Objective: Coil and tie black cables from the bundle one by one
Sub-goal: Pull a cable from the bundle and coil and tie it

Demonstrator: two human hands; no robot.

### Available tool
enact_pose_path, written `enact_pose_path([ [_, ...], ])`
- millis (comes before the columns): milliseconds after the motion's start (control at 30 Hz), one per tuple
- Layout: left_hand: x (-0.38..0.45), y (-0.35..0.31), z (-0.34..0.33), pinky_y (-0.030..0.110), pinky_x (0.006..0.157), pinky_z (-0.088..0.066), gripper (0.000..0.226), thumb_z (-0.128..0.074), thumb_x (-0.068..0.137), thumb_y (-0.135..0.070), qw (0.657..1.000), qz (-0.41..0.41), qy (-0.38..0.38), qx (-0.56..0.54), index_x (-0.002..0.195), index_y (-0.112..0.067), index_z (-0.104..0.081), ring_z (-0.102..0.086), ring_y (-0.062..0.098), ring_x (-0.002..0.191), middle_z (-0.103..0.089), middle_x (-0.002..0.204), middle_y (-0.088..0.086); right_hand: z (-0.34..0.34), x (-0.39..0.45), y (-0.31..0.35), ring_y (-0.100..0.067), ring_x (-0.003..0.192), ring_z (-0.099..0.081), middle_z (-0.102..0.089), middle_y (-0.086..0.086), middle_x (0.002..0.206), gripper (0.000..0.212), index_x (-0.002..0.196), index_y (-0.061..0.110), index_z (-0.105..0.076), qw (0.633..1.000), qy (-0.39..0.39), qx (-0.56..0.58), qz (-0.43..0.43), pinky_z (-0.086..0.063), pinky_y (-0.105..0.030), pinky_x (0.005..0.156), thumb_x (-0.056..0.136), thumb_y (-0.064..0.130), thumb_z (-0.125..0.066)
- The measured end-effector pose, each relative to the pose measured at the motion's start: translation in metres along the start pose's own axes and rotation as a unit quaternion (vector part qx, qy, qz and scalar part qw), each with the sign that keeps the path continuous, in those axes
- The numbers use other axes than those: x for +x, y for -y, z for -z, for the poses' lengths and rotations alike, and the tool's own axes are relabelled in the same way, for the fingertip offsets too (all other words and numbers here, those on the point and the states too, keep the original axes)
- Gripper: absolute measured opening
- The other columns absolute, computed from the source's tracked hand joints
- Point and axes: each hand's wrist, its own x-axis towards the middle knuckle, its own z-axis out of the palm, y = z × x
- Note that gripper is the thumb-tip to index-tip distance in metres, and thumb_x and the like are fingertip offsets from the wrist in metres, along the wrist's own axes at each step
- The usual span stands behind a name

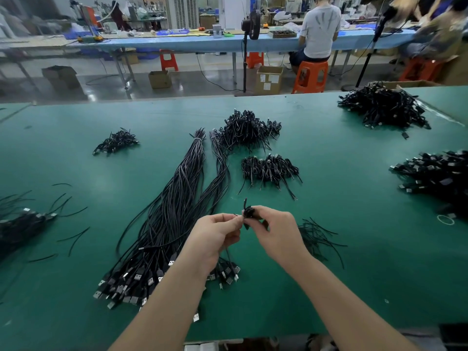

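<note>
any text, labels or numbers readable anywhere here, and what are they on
No text can be read.
Cardboard box on the floor: white labels, too small and blurred to read.
USB plugs of the long cable bundle: no markings legible.
Grey shirt of the seated person: a streaked pattern, no letters.

Both forearms reaching forward, left hand (215, 234) and right hand (276, 231) close together (fingers curled, pinching)

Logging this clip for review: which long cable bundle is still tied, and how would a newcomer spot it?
Start at the green table and find the two long black bundles running away from the hands. The tied cable bundle is the thicker, left one. Unlike its looser neighbour, it has a pale band near its far end.
</note>
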Motion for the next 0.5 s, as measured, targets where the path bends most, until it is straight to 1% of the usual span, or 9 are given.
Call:
enact_pose_path([
  [133,-0.0026,-0.0019,-0.0009,0.028,0.066,-0.056,0.007,-0.076,0.085,-0.008,1.000,-0.003,0.016,-0.017,0.079,-0.007,-0.076,-0.061,0.015,0.064,-0.068,0.072,0.007,-0.0026,-0.0029,0.0036,-0.011,0.087,-0.070,-0.076,0.005,0.099,0.020,0.113,0.014,-0.074,1.000,-0.017,-0.007,-0.013,-0.056,-0.025,0.081,0.095,0.018,-0.067],
  [233,-0.0030,-0.0021,-0.0016,0.026,0.065,-0.054,0.010,-0.075,0.086,-0.008,1.000,-0.007,0.015,-0.010,0.076,-0.009,-0.077,-0.061,0.013,0.064,-0.068,0.071,0.005,-0.0044,-0.0049,0.0059,-0.016,0.093,-0.069,-0.075,0.000,0.102,0.022,0.116,0.011,-0.072,1.000,-0.024,-0.007,-0.018,-0.056,-0.030,0.086,0.096,0.016,-0.064],
  [367,-0.0041,-0.0011,-0.0025,0.024,0.064,-0.054,0.007,-0.073,0.088,-0.005,1.000,-0.008,0.014,0.003,0.081,-0.007,-0.074,-0.060,0.011,0.062,-0.069,0.067,0.001,-0.0061,-0.0078,0.0064,-0.017,0.098,-0.063,-0.068,-0.001,0.101,0.023,0.117,0.013,-0.073,0.999,-0.014,-0.005,-0.034,-0.052,-0.030,0.091,0.097,0.015,-0.062],
  [500,-0.0067,0.0005,-0.0036,0.022,0.063,-0.054,0.006,-0.074,0.087,-0.006,1.000,-0.011,0.009,-0.008,0.081,-0.006,-0.073,-0.062,0.010,0.061,-0.068,0.066,0.001,-0.0071,-0.0077,0.0061,-0.021,0.100,-0.055,-0.062,-0.001,0.102,0.021,0.114,0.016,-0.075,0.998,-0.027,-0.026,-0.054,-0.045,-0.027,0.092,0.095,0.016,-0.065],
])
